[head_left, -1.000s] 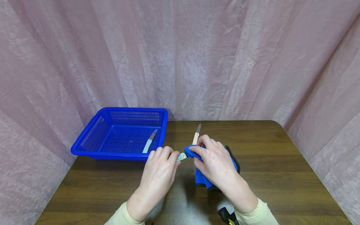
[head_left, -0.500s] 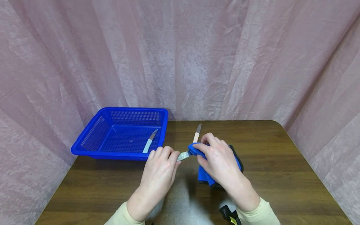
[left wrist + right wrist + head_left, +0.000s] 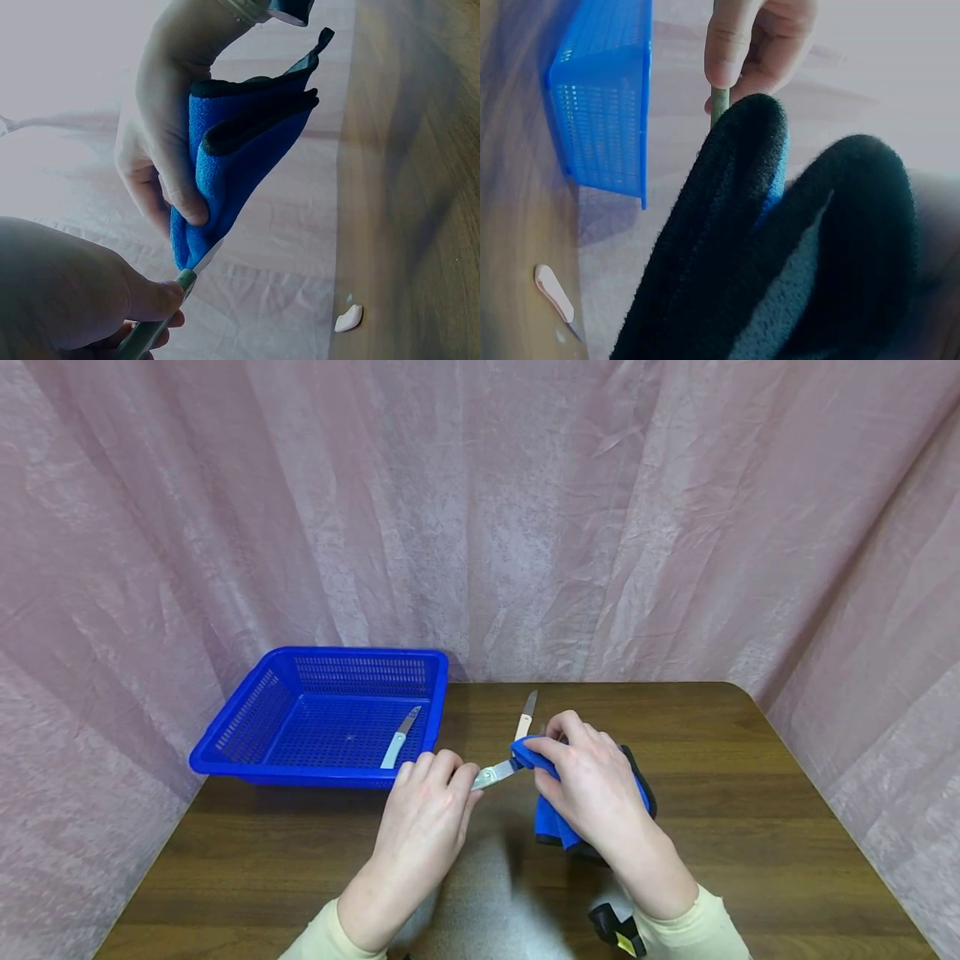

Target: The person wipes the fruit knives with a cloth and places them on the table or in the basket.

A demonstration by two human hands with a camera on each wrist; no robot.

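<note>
My left hand grips the pale green handle of a small knife, whose blade points right. A folded blue cloth with black edging is pinched in my right hand, wrapped over the blade's tip end. In the left wrist view, part of the bare blade shows between the handle and the cloth. From the right wrist, the black cloth edges fill the foreground and hide most of the knife.
At the left stands a blue perforated basket, with a light blue-handled knife inside. Beyond my right hand, a knife with a cream-pink handle lies on the wooden table. A pink curtain hangs behind the table.
My right hand and the cloth have slid right and slightly away, along the blade toward its tip, baring more of it. The left hand stays in place on the handle.
</note>
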